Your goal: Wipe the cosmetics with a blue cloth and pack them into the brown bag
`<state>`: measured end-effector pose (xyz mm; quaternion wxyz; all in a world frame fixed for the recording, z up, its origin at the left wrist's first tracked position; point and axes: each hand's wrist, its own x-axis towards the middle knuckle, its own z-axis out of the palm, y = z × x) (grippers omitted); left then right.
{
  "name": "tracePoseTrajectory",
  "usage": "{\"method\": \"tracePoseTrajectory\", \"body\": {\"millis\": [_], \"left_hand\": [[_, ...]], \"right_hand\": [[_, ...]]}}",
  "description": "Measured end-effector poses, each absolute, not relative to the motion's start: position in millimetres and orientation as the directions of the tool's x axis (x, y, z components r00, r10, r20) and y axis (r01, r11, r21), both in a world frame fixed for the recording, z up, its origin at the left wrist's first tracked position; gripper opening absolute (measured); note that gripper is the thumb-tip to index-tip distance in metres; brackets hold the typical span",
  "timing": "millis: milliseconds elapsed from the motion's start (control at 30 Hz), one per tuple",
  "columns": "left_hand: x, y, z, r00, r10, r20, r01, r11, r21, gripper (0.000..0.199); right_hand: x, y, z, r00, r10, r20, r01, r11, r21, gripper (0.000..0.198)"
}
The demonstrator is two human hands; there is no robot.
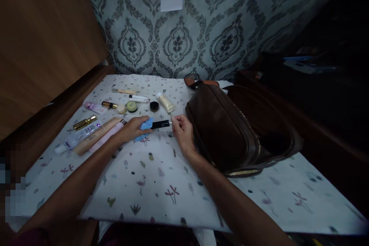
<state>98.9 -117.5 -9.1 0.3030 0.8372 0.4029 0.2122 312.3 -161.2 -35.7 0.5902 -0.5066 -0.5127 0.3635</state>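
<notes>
My left hand [133, 128] holds a blue cloth [146, 124] pressed against one end of a slim black tube [160, 124]. My right hand [182, 130] pinches the tube's silvery other end between fingertips. Both hands hover just above a white patterned tablecloth [161, 177]. A brown leather bag [227, 130] lies open right beside my right hand.
Cosmetics lie in a row at the left and back: long beige tubes [96, 136], a clear bottle [75, 138], a gold tube [84, 122], a pink tube [95, 107], small round jars [132, 106], a cream tube [166, 102]. A wooden headboard [43, 46] stands left, patterned wall behind.
</notes>
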Motion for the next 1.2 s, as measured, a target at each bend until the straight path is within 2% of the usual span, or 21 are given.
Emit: {"method": "tracePoseTrajectory", "body": {"millis": [300, 400, 533, 633, 733, 833, 1000, 1200], "left_hand": [[91.8, -113.5, -5.9, 0.597, 0.802, 0.019, 0.450, -0.355, 0.819, 0.039], [90.0, -111.4, -7.5, 0.592, 0.806, 0.006, 0.421, -0.315, 0.850, 0.039], [90.9, -111.2, -9.6, 0.599, 0.801, 0.020, 0.416, -0.332, 0.847, 0.036], [92.1, -112.0, -10.3, 0.602, 0.798, 0.004, 0.421, -0.322, 0.848, 0.037], [92.4, -112.2, -10.4, 0.602, 0.799, -0.002, 0.429, -0.321, 0.845, 0.038], [92.1, -111.4, -11.1, 0.596, 0.803, 0.002, 0.437, -0.326, 0.838, 0.038], [91.7, -109.9, -12.5, 0.595, 0.804, 0.002, 0.454, -0.338, 0.825, 0.038], [91.8, -110.2, -13.3, 0.600, 0.800, 0.013, 0.447, -0.349, 0.824, 0.036]], "right_hand": [[313.1, -167.3, -30.9, 0.096, 0.899, 0.427, 0.215, 0.400, -0.891, 0.021], [312.0, -169.4, -29.8, 0.049, 0.893, 0.448, 0.217, 0.429, -0.877, 0.019], [311.2, -168.0, -32.1, 0.093, 0.910, 0.404, 0.165, 0.386, -0.908, 0.035], [311.9, -164.3, -33.8, 0.137, 0.939, 0.315, 0.183, 0.289, -0.940, 0.030], [312.7, -161.1, -35.0, 0.164, 0.956, 0.243, 0.143, 0.220, -0.965, 0.034], [312.9, -160.0, -35.2, 0.168, 0.955, 0.243, 0.050, 0.238, -0.970, 0.028], [313.3, -161.2, -32.6, 0.127, 0.951, 0.280, -0.031, 0.286, -0.958, 0.040], [312.0, -160.3, -32.3, 0.175, 0.972, 0.155, 0.006, 0.156, -0.988, 0.039]]}}
